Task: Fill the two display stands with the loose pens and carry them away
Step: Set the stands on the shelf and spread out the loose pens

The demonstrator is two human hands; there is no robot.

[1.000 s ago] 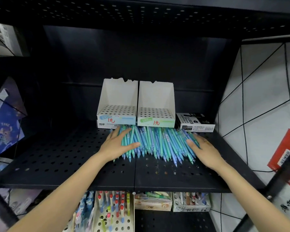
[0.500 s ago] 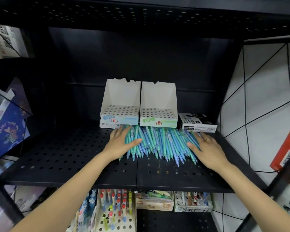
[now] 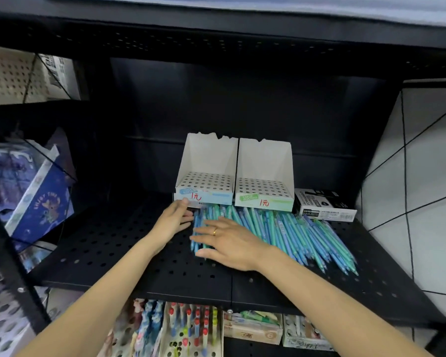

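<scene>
Two white cardboard display stands with perforated tops stand side by side on the black shelf (image 3: 113, 253): the left stand (image 3: 206, 186) with a blue label, the right stand (image 3: 264, 189) with a green label. Neither has a pen in its holes. A heap of blue and teal pens (image 3: 294, 235) lies flat in front of them. My left hand (image 3: 174, 221) rests with straight fingers against the heap's left edge, just below the left stand. My right hand (image 3: 227, 240) lies flat with spread fingers on the left end of the heap, a ring on one finger.
A black-and-white box (image 3: 325, 206) sits right of the stands. A blue printed box (image 3: 36, 202) leans at the left. Stands with pens (image 3: 191, 328) fill the shelf below. A white panel with black wire grid (image 3: 410, 189) bounds the right side.
My right hand has crossed from the heap's right end to its left end. My left hand has slid off the pens to their left edge. The camera has moved closer.
</scene>
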